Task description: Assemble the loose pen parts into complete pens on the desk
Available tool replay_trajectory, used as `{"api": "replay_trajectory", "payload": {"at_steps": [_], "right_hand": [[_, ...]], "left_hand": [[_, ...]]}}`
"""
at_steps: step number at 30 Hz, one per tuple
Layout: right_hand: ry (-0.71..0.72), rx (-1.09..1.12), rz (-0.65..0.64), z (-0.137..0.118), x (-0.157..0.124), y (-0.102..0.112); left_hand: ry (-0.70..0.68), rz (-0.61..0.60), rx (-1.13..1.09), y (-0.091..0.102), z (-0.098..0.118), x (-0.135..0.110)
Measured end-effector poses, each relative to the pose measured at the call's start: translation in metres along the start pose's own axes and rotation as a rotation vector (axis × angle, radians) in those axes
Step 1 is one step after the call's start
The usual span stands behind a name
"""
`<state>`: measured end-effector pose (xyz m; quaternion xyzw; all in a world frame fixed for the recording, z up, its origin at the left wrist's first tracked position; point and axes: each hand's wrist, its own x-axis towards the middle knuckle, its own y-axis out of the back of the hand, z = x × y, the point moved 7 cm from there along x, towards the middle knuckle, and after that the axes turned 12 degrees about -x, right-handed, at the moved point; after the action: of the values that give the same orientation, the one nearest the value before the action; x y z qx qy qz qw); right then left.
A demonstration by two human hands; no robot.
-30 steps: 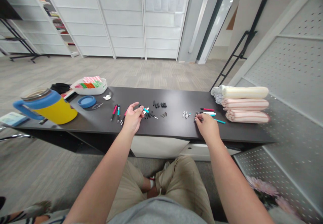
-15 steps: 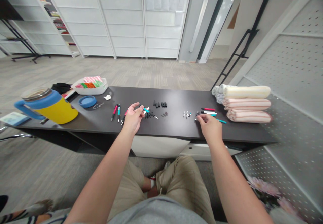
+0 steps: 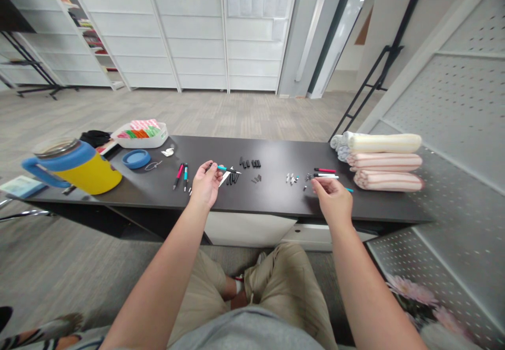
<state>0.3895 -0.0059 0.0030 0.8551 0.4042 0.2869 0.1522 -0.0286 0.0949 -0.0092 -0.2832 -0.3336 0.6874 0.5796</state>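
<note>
My left hand (image 3: 205, 186) pinches a teal and black pen (image 3: 223, 168), held nearly level with its thin end pointing right. Beneath and beyond it lie black pen grips (image 3: 233, 178). My right hand (image 3: 334, 198) is closed at thumb and fingertips; whatever it pinches is too small to make out. Close to it are a red pen barrel (image 3: 324, 170), a white barrel (image 3: 326, 175) and a partly covered teal barrel (image 3: 349, 189). Silver pen tips (image 3: 292, 179) lie left of this hand. A red pen (image 3: 179, 176) and a teal pen (image 3: 185, 177) rest left of my left hand.
Black tubes (image 3: 250, 163) and small dark clips (image 3: 256, 178) lie mid-table. On the left stand a yellow and blue mug (image 3: 92, 168), a blue lid (image 3: 136, 158) and a white tray (image 3: 145, 142) of colourful packets. Rolled towels (image 3: 389, 161) are stacked at right.
My left hand has drawn slightly left and down, and the pen now lies more level. My right hand has shifted a little right, its fingertips leaving the small metal pieces.
</note>
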Motion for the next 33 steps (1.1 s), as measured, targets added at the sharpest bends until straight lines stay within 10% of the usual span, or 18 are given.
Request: {"api": "replay_trajectory", "payload": {"at_steps": [16,33], "right_hand": [[0.061,0.401,-0.502,-0.095,-0.050,-0.131],[0.043,0.428,-0.517,-0.096,-0.054,-0.131]], "left_hand": [[-0.030,-0.118,0.215,-0.014,-0.003,-0.009],[-0.010,-0.172,0.260,-0.023,-0.007,-0.014]]}}
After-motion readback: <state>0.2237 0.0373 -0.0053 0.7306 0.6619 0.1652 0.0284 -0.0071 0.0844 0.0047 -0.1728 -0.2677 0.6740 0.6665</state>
